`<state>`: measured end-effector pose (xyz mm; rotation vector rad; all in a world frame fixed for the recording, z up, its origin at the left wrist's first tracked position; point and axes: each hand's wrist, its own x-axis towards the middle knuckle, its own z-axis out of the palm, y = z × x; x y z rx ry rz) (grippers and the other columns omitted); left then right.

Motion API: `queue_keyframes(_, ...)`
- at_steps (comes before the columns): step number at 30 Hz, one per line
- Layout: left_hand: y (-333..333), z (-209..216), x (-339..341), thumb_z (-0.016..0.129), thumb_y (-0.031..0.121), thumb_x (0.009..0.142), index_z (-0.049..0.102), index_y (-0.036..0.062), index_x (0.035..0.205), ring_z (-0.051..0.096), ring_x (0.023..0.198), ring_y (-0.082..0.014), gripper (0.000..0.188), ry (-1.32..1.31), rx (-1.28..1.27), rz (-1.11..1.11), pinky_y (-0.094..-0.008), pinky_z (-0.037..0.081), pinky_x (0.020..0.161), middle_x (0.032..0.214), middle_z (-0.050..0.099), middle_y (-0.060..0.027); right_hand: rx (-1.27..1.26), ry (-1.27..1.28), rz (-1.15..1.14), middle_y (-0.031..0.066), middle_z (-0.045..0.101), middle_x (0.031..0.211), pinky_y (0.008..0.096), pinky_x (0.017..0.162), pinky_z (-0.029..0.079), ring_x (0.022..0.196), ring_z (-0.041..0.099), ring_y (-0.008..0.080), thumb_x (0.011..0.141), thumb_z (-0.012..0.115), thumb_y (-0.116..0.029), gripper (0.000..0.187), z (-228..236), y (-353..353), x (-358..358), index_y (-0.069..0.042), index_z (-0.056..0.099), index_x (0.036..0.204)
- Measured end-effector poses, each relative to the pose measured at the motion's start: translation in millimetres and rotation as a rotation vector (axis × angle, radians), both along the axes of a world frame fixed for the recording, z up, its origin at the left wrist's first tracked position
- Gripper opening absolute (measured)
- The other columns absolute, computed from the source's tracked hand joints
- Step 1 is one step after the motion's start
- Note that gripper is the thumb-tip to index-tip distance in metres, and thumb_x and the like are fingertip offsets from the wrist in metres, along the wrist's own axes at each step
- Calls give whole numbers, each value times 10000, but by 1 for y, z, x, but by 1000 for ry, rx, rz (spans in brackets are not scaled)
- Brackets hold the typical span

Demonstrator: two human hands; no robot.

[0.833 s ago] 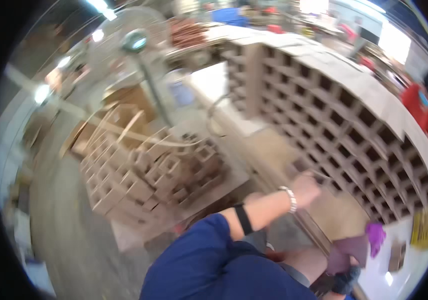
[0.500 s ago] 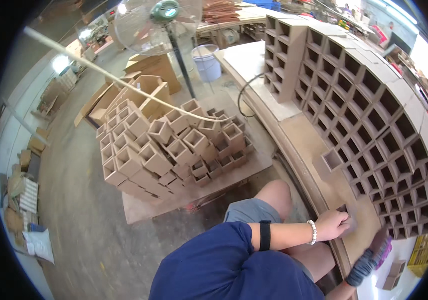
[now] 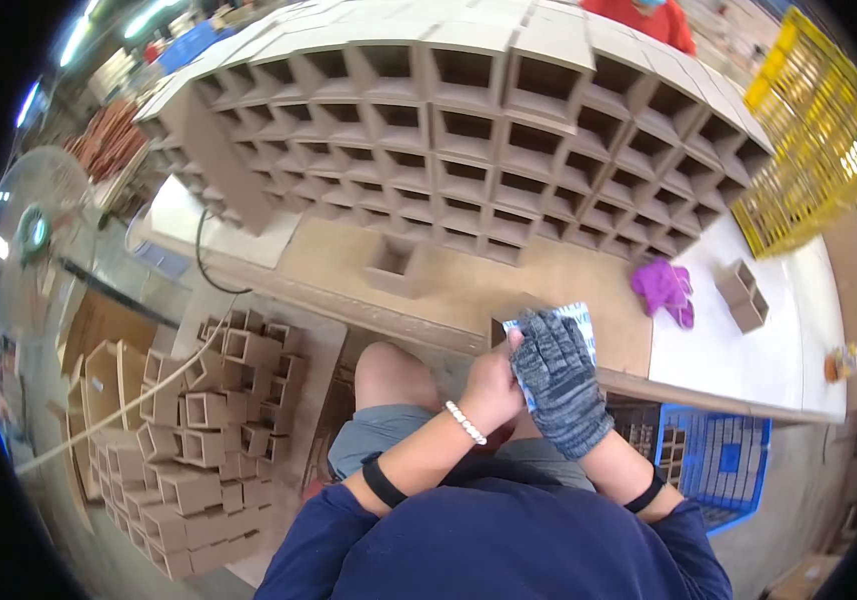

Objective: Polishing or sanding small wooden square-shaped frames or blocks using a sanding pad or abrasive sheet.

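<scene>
My left hand [image 3: 494,388], bare with a white bead bracelet, is closed at the near side of a small brown square box [image 3: 507,308] at the bench edge; the box is mostly hidden. Over it lies my right hand [image 3: 555,375] in a grey knit glove, its fingers folded over a white sheet with blue print [image 3: 581,325]. The sheet looks like abrasive paper, but its face is hidden. Both hands touch or nearly touch. Another brown open box [image 3: 397,266] stands alone on the bench board to the left.
A curved wall of stacked brown boxes [image 3: 459,130] lines the back of the bench. To the right are a purple cloth [image 3: 664,290], paired boxes [image 3: 743,297] and a yellow crate [image 3: 814,140]. A blue crate [image 3: 714,460] sits below; more boxes [image 3: 189,450] are piled left. Someone in red [image 3: 649,22] is beyond.
My view has swung to the right. My right hand has come from beside the purple cloth to the box at my left hand, now with the printed sheet in it.
</scene>
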<state>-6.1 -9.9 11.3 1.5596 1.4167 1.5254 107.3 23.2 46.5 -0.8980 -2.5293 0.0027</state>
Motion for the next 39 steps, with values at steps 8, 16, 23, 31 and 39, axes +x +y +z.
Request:
queue_keyframes(8, -6, 4, -2, 559, 120, 801, 421, 25, 728, 505, 554, -364, 182, 155, -187, -97, -405, 387, 489, 629, 499, -169, -1, 82, -104, 210, 494, 1175, 416, 991, 309, 1140, 442, 324, 772, 473, -140, 386, 14, 7, 10, 15, 503, 1124)
queue_keyframes(16, -7, 8, -7, 570, 90, 806, 524, 4, 767, 574, 560, -270, 105, 226, -156, -91, -314, 448, 518, 639, 568, -138, 47, -23, -293, 168, 503, 1187, 429, 961, 326, 1109, 465, 305, 791, 452, -174, 373, -23, 38, 33, -27, 517, 1128)
queue_keyframes(23, -6, 5, -6, 568, 89, 797, 434, 15, 711, 488, 515, -337, 176, 117, -111, -87, -383, 376, 471, 601, 479, -169, -148, 17, -182, 165, 521, 1166, 429, 972, 332, 1117, 464, 330, 759, 478, -114, 359, -4, 33, 15, -22, 520, 1104)
queue_keyframes(31, -8, -1, -7, 554, 71, 788, 439, 7, 697, 513, 578, -347, 160, 78, 39, -37, -401, 399, 506, 623, 505, -161, -153, -102, -43, 101, 557, 1120, 488, 986, 288, 1103, 484, 267, 753, 502, -182, 310, 22, 11, 5, -94, 578, 1041)
queue_keyframes(39, -8, -6, -2, 533, 54, 763, 517, 18, 772, 547, 643, -371, 41, 212, 13, -115, -425, 437, 562, 670, 537, -185, 3, -52, 112, 114, 539, 1139, 420, 984, 310, 1106, 473, 298, 768, 490, -131, 377, 14, -12, 20, -30, 534, 1128)
